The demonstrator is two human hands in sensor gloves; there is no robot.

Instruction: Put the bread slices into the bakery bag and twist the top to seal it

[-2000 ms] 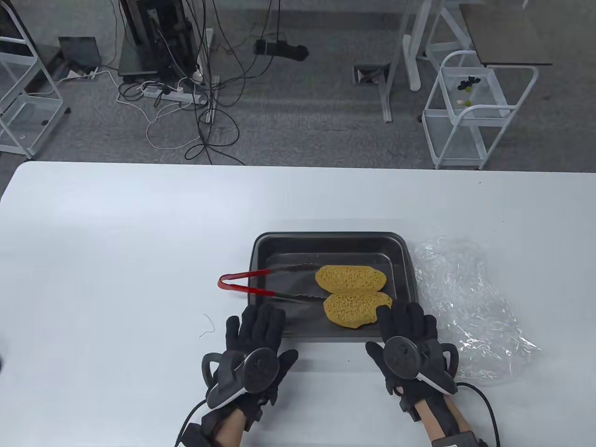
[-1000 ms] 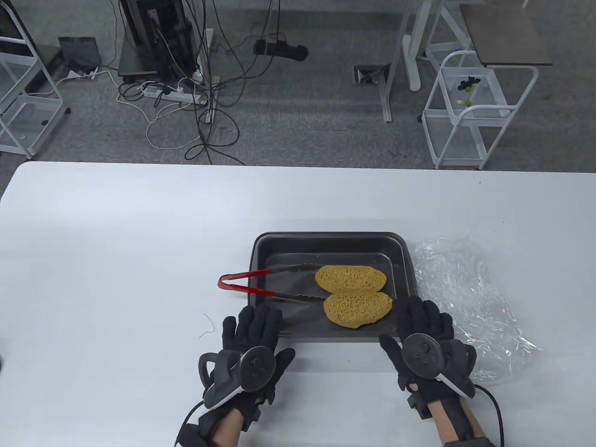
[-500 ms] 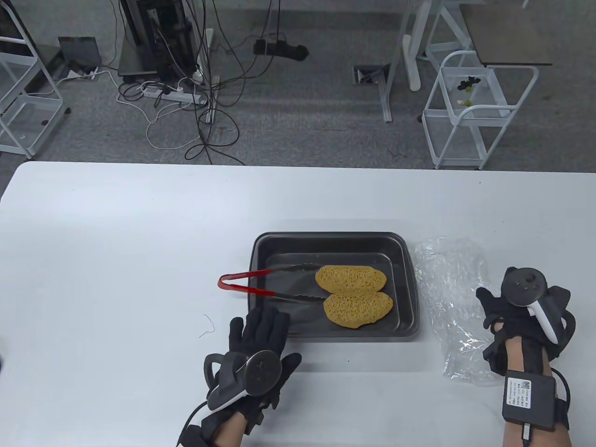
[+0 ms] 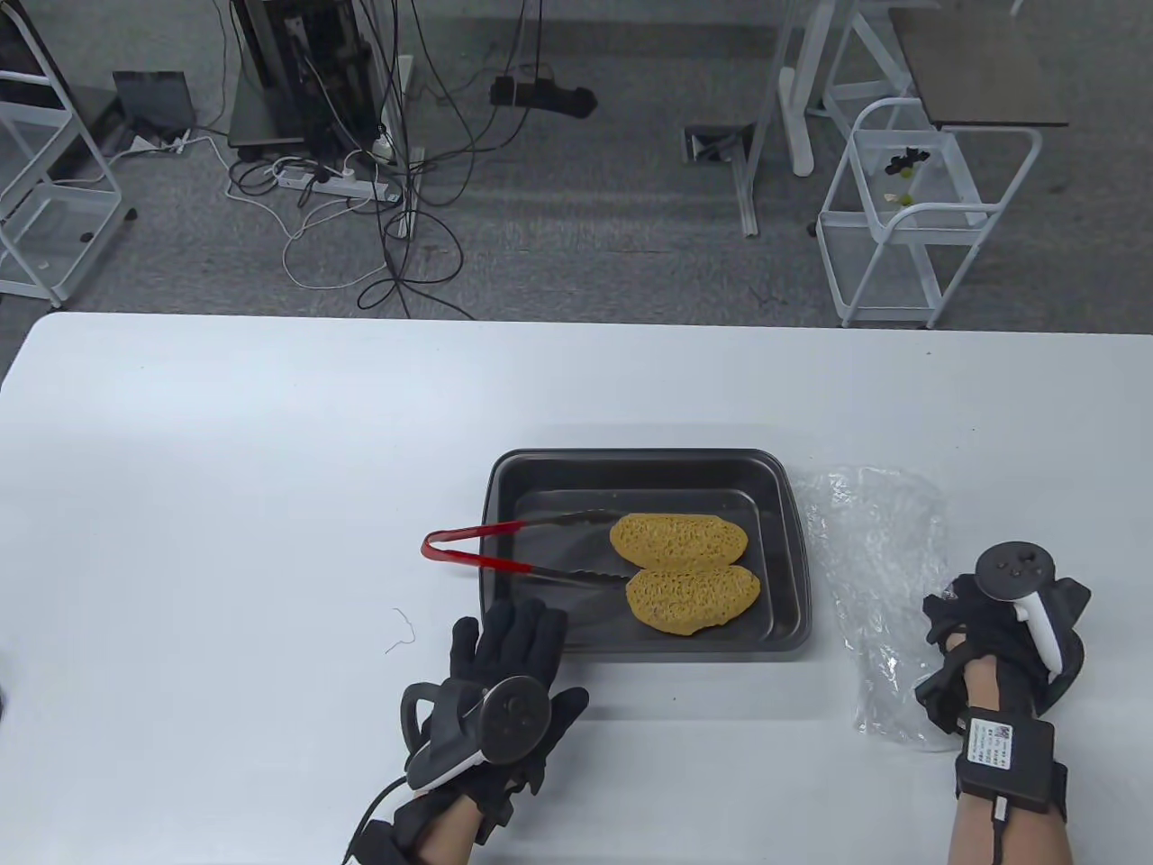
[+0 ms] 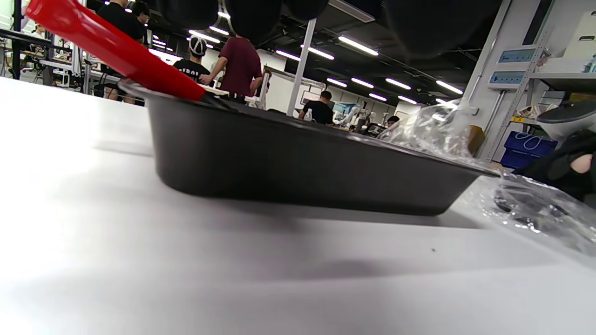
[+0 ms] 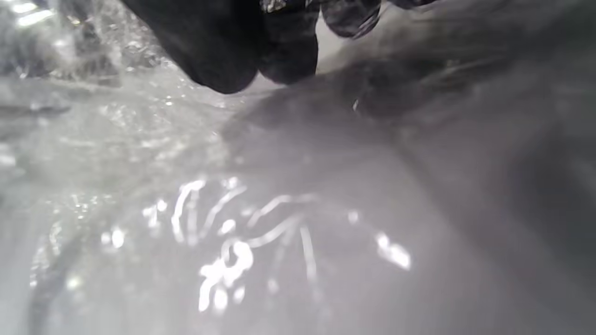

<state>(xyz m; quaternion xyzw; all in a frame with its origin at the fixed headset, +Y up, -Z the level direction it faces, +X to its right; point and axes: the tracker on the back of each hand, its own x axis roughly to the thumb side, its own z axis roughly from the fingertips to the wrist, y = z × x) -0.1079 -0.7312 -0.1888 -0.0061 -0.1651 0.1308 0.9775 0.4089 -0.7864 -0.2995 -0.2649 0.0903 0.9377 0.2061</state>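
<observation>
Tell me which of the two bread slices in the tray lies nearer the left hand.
The near bread slice, by the tray's front wall. It lies closer to the left hand than the far bread slice, which lies beside the tong tips.

Two bread slices [image 4: 678,541] lie in one dark tray [image 4: 630,468] — side by side, both golden and porous. One pair of red-handled tongs [image 4: 477,548] rests across the tray's left rim. One clear bakery bag [image 4: 878,559] sits on the one white counter [image 4: 270,450]. Two gloved hands — the left hand [image 4: 504,671] and the right hand [image 4: 986,631] — each carry one tracker.
</observation>
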